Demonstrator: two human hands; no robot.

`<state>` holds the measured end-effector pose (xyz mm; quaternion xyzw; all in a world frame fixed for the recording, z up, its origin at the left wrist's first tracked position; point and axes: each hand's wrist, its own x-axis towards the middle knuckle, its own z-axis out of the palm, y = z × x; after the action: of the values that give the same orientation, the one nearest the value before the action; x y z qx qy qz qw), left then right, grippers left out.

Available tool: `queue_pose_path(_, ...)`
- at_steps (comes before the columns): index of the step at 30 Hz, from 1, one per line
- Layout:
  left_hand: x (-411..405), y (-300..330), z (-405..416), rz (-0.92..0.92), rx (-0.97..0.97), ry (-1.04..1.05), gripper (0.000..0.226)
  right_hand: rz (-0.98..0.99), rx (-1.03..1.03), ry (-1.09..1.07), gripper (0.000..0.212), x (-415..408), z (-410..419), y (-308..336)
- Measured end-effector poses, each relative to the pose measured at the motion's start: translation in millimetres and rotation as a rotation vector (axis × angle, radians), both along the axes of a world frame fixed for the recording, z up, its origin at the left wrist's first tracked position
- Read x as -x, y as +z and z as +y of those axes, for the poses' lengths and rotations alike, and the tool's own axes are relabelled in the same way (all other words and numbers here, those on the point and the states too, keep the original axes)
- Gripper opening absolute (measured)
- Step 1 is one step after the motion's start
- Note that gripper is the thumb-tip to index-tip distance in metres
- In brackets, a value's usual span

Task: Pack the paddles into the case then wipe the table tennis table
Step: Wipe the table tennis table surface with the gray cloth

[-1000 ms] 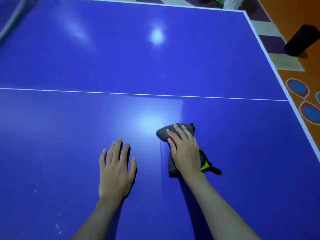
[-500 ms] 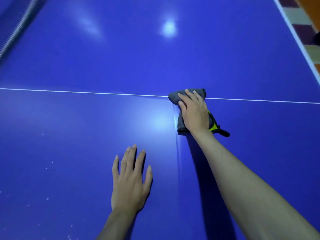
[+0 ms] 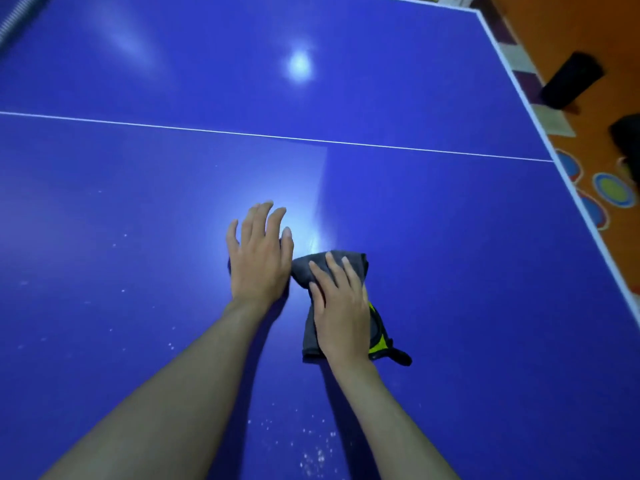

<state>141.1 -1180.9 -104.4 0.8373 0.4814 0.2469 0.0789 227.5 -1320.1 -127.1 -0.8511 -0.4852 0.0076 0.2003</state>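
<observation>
The right hand (image 3: 341, 315) lies flat, fingers straight and slightly spread, pressing on a folded grey cloth with yellow and black trim (image 3: 332, 268). The cloth sits on the glossy blue table tennis table (image 3: 450, 237), on the near side of its thin white centre line (image 3: 242, 133). Just beside it, the left hand (image 3: 259, 258) rests palm down on the bare tabletop, fingers straight and holding nothing. Pale specks (image 3: 311, 455) dot the surface between the forearms. Beyond the table's white right edge, a black cylindrical object (image 3: 571, 84) lies on an orange patterned floor (image 3: 616, 36).
</observation>
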Motion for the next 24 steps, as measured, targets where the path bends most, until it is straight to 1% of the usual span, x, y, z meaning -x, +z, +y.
queue_pose_path(3, 27, 0, 12, 0.055, -0.005, 0.019, 0.035, -0.032, 0.030, 0.007, 0.041, 36, -38, 0)
queue_pose_path(5, 42, -4, 23, 0.112, 0.009, 0.035, 0.035, -0.053, 0.032, 0.018, 0.040, 46, -49, -1)
queue_pose_path(9, 55, -14, 36, 0.223, 0.087, -0.013, 0.040, -0.072, 0.036, 0.054, 0.041, 31, -31, -2)
queue_pose_path(12, 56, -17, 35, 0.225, 0.103, -0.003, 0.042, -0.047, 0.021, 0.047, 0.041, 1, 15, -5)
queue_pose_path(18, 55, -14, 36, 0.264, 0.143, 0.021, 0.043, 0.001, -0.021, 0.075, 0.035, -64, 137, -5)
queue_pose_path(24, 56, -20, 40, 0.308, 0.116, 0.015, 0.050, 0.064, -0.031, 0.085, 0.031, -110, 247, -2)
